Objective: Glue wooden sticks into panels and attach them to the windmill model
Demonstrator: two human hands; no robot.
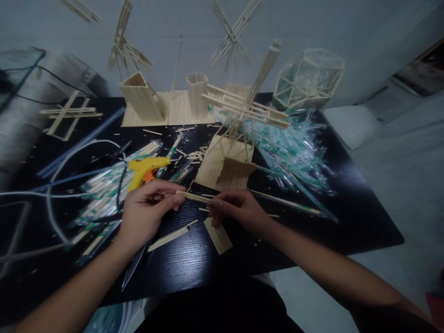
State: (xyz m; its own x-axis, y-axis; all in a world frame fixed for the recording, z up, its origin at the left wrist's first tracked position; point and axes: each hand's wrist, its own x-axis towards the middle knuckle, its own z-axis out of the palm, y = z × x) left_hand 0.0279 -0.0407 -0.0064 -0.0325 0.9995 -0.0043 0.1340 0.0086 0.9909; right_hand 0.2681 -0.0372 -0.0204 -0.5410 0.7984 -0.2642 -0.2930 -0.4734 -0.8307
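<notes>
Between my two hands a short bundle of thin wooden sticks (194, 197) is held level above the table. My left hand (147, 210) pinches its left end with thumb and fingers, and my right hand (239, 210) pinches the right end. Just below my right hand lies a flat panel of joined sticks (218, 237). Some loose sticks (171, 238) rest below the left hand. Behind that hand is a yellow glue gun (147, 167). A stick-built windmill (225, 162) with crossed blades stands beyond my right hand.
Wrapped stick packs (114, 185) and a white cable (52, 185) lie at left. Crumpled plastic wrappers (298, 143) cover the right side. Two more stick structures stand on a wooden base (176, 108) at the back. A dark pointed blade (132, 270) lies near the front edge.
</notes>
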